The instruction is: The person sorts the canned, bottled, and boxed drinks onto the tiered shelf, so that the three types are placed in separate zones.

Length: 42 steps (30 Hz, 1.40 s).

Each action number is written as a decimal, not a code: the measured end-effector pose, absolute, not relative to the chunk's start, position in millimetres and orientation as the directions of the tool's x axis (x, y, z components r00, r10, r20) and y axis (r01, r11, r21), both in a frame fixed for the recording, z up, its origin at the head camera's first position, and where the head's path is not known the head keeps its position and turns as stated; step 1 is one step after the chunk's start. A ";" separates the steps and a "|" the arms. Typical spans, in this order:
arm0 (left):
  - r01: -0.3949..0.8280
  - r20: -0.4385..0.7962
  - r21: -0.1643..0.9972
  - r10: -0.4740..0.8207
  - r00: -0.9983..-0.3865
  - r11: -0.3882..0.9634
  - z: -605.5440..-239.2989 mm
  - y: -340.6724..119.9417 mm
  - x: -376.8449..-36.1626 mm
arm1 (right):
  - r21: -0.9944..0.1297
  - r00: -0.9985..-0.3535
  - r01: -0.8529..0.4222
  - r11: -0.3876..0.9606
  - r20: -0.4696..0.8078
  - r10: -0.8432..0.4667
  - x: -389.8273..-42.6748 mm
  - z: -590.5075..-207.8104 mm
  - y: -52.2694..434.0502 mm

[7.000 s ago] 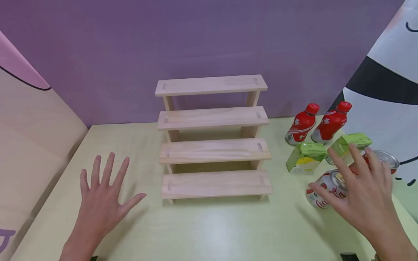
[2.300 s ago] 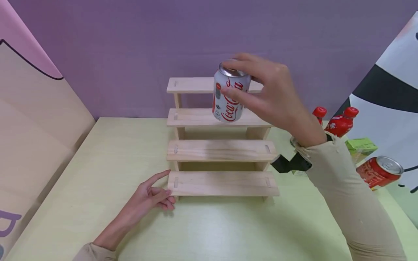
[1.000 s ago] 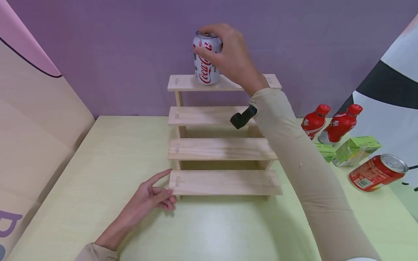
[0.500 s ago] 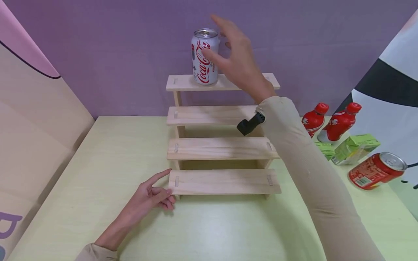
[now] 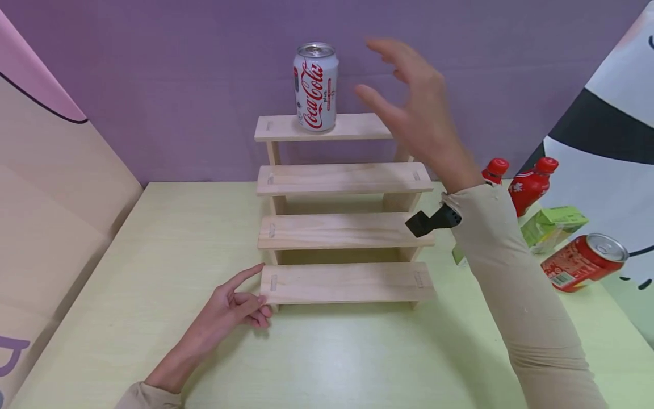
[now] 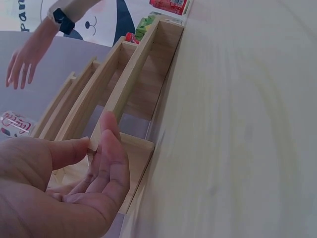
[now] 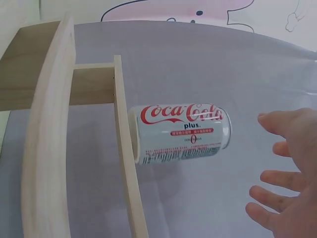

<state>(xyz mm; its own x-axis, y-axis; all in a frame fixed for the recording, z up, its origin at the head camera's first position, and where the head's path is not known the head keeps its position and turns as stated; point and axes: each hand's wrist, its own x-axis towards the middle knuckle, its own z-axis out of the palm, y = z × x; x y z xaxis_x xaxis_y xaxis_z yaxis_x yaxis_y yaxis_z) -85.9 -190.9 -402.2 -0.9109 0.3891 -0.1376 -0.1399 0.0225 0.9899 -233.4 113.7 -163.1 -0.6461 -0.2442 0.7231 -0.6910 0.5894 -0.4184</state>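
Note:
A white Coca-Cola can [image 5: 315, 88] stands upright on the top step of a wooden tiered rack [image 5: 347, 179], left of the step's middle. To its right, my right hand [image 5: 416, 102] hangs in the air with fingers spread, a gap between it and the can. The right wrist view also shows the can [image 7: 182, 131] apart from the fingertips [image 7: 267, 121]. My left hand [image 5: 230, 309] pinches the left end of the lowest step between thumb and fingers; the left wrist view has this hand [image 6: 84, 183] around the board's end.
On the right of the table [image 5: 153, 272] lies a tilted red can [image 5: 582, 262]. Behind it are a green drink carton [image 5: 554, 227] and two red bottles, one [image 5: 531, 184] plainer to see. My right sleeve [image 5: 521, 289] partly covers this group. A purple backdrop [image 5: 194, 85] rises behind.
The right hand carried the white can from the table's right side to the top step, let go and drew back to the right. Earlier, the left hand moved to the lowest step's end and stayed.

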 end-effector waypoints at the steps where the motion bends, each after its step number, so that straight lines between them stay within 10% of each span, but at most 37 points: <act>1: -0.140 -0.137 0.990 0.390 -0.911 0.022 -402.1 -191.1 -86.0 | -0.407 -0.636 -0.698 0.590 0.730 -0.250 -230.8 -163.8 116.6; 25: -0.139 -0.134 0.990 0.391 -0.910 0.017 -404.2 -191.0 -86.9 | -0.275 -0.550 -0.722 0.635 0.785 -0.285 -151.0 -179.2 156.0; 42: -0.133 -0.130 0.991 0.396 -0.909 0.019 -402.0 -191.1 -86.4 | -0.380 -0.682 -0.615 0.691 0.695 -0.226 -142.9 -217.3 196.0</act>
<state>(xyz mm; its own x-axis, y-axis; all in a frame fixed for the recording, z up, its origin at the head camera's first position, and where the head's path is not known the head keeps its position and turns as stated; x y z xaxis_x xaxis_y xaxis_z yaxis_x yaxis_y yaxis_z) -86.4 -191.1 -402.0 -0.9088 0.3965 -0.1299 -0.1333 0.0192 0.9909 -142.9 196.0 -217.3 -0.6825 -0.2260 0.6951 -0.6153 0.6909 -0.3795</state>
